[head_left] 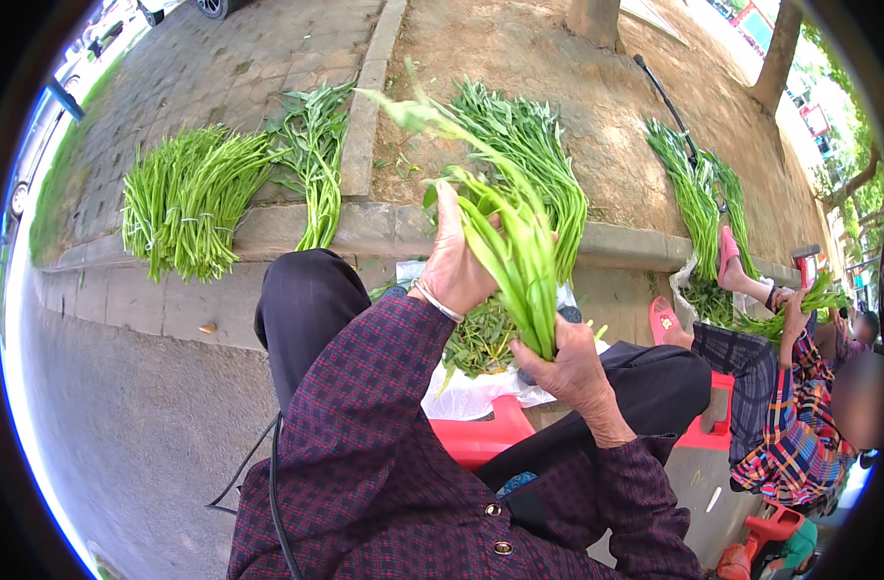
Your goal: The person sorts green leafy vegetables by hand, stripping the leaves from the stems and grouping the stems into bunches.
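A loose bunch of water spinach (pixel 518 268) is held upright in front of my chest, its leafy tops blurred and bending to the left. My left hand (pixel 462 261), with a silver bangle at the wrist, supports the upper stems, thumb pointing up. Most of its fingers are hidden behind the bunch. Lower down, my right hand (pixel 574 366) grips the stem ends between thumb and fingers. Beneath the bunch, between my knees, a pile of loose leaves (pixel 478 344) lies on a white plastic sheet (pixel 452 395).
Tied bundles of stems (pixel 188 203) and looser leafy greens (pixel 318 159) lie along the kerb (pixel 369 226) at left. More greens (pixel 536 152) are on the soil ahead. To my right sits a person in pink sandals (pixel 663 319), holding greens (pixel 771 322). A red plastic stool (pixel 478 435) is beneath me.
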The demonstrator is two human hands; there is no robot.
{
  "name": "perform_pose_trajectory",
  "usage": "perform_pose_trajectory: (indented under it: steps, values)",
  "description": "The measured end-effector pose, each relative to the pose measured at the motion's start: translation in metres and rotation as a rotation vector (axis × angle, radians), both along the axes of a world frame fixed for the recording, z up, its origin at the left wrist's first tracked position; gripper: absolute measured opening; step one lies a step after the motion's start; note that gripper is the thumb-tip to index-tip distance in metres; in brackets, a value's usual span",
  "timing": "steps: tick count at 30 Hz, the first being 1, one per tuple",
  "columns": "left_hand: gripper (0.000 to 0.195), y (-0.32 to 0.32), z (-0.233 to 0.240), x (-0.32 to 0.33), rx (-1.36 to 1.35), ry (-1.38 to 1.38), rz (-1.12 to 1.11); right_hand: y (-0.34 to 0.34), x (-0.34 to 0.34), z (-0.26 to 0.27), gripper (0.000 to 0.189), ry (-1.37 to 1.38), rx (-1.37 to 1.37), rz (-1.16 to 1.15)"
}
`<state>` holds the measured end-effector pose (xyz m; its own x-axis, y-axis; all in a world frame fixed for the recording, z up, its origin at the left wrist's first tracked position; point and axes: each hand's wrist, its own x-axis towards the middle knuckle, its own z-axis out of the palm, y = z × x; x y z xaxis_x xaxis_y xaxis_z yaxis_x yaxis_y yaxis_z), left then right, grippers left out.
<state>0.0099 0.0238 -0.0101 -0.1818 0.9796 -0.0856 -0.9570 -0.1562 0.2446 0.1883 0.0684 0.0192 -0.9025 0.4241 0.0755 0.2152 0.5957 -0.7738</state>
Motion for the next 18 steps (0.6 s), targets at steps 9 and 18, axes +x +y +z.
perform_pose_trajectory:
  steps: [9, 18]
  values:
    - [0.045, -0.011, 0.01, -0.015, 0.08, 0.241, 0.147, 0.008, -0.001, -0.054, 0.027, -0.166, -0.001, -0.051]
    - [0.058, -0.015, 0.006, -0.001, -0.017, 0.449, 0.074, 0.02, -0.004, -0.098, 0.022, -0.24, -0.244, -0.162]
